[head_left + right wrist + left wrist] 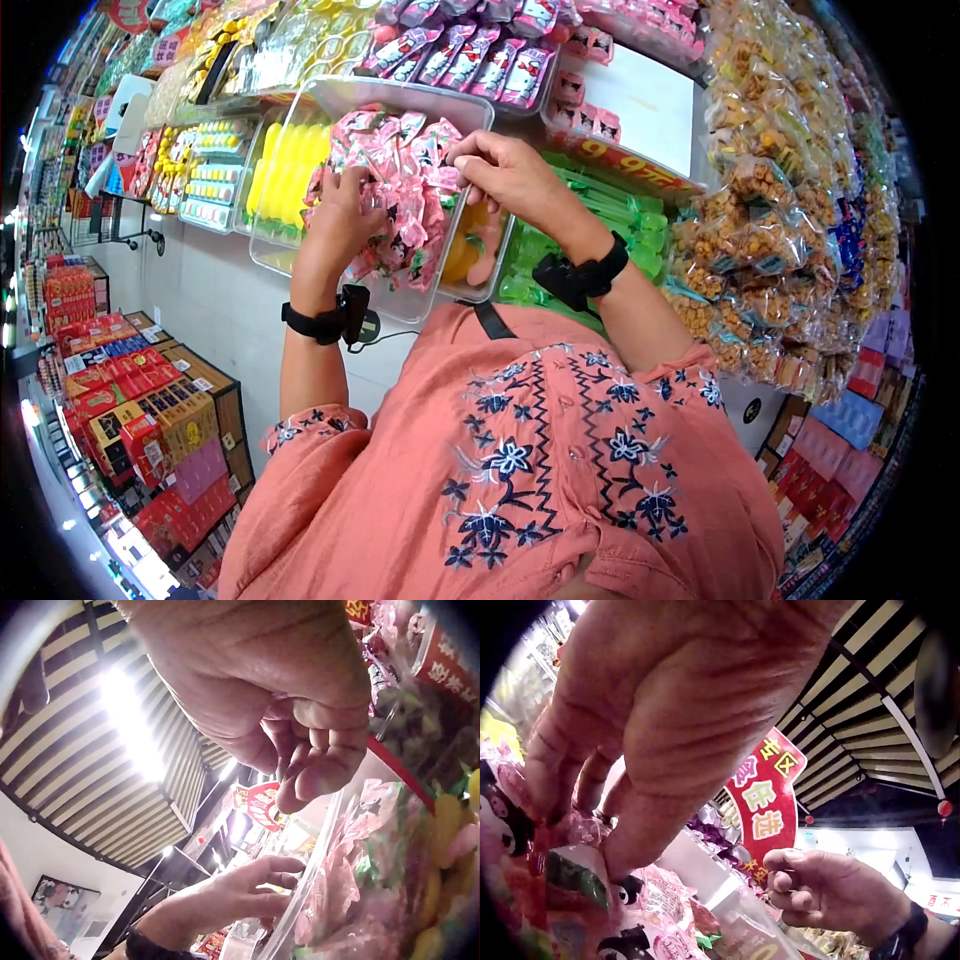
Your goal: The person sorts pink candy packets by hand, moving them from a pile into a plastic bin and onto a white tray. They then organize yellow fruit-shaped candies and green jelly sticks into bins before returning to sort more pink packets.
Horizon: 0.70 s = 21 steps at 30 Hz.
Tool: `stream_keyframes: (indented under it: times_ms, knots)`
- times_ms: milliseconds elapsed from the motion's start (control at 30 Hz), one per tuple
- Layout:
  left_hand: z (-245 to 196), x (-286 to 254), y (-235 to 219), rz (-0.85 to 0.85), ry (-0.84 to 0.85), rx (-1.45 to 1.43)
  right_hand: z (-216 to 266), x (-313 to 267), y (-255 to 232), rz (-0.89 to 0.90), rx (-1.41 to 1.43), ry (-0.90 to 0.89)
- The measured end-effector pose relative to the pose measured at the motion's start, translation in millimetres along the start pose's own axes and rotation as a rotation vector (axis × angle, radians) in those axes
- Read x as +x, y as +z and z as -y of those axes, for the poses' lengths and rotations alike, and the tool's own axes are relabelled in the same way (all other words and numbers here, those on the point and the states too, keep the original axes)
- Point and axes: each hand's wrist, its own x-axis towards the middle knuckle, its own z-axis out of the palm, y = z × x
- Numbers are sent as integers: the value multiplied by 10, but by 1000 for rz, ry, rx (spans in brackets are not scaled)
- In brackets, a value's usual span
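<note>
Pink wrapped packets (415, 240) with black-and-white cartoon faces and green patches fill a clear plastic bin (400, 93). Over the left of this pile, my left hand (343, 215) reaches down with fingers and thumb apart. In the left wrist view its fingertips touch the packets, and a packet with a green patch (577, 877) lies between thumb and fingers. Beside the bin's right rim is my right hand (512, 180), raised above the packets. Its fingers (322, 776) curl in toward the thumb, and nothing shows between them.
Yellow packets (290, 165) stand left of the pile; green packets (590, 215) lie to the right. Behind are purple packets (470, 62) and a white panel (645, 110) over a red price strip. Bagged brown snacks (770, 240) rise at right. Stacked boxes (150, 420) stand lower left.
</note>
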Motion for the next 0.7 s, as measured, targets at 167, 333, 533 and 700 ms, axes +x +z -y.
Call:
stream_keyframes:
  times_ms: [167,333,533,700]
  knots:
    - [-85,-35,-41,35,2,12,-13,-8,47,19,9,19]
    - [-62,-30,-13,48,-46,68,8,-28,75,24,21,32]
    - [35,-10,-134,123,-25,-42,-5,-39,57,26,23,25]
    - [-140,55,-305,-1,-81,-295,84,-47,77,37,11,30]
